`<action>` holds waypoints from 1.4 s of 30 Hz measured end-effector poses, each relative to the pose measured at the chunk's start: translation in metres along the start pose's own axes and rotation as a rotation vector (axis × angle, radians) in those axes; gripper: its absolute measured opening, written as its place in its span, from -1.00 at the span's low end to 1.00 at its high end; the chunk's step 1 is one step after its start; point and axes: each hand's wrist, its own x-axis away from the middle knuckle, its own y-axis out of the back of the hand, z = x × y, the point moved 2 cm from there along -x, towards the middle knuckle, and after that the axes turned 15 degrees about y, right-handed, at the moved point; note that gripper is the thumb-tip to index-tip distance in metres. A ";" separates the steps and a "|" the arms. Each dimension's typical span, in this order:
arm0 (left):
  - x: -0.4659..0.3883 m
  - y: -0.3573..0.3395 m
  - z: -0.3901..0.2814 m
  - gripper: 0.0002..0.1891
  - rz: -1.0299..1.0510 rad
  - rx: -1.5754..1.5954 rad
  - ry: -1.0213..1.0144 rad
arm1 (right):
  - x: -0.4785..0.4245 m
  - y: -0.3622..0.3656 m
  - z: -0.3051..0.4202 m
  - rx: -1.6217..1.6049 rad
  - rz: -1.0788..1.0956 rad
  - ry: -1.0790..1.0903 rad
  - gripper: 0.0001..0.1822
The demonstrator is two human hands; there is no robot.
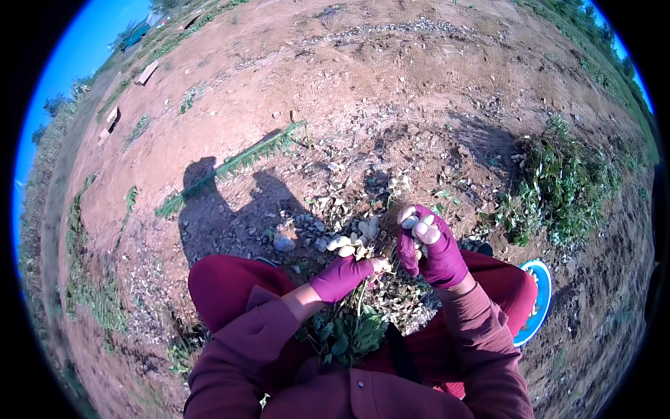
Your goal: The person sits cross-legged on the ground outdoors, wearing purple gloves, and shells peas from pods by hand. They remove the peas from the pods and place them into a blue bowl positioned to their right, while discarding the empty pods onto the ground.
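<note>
My left hand (343,277), in a purple fingerless glove, grips the stem of an uprooted peanut plant (349,335). Its green leaves hang towards my lap, and a cluster of pale peanut pods (346,246) shows at the root end, beyond my thumb. Close by on the right, my right hand (437,254), gloved alike, is curled around several loose peanut pods (420,228). Thin roots show just left of its fingers. Whether those pods are still joined to roots, I cannot tell.
Beside my right knee stands a blue basin (547,296) with some pods inside. A heap of peanut plants (565,183) lies at the right. Ahead, a green frond (251,157) crosses bare soil (335,84). Wooden blocks (146,72) lie far left.
</note>
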 end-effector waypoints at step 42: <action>0.025 -0.007 -0.038 -0.77 0.160 0.098 -0.151 | -0.012 0.006 -0.093 -0.346 -0.028 -0.300 -0.42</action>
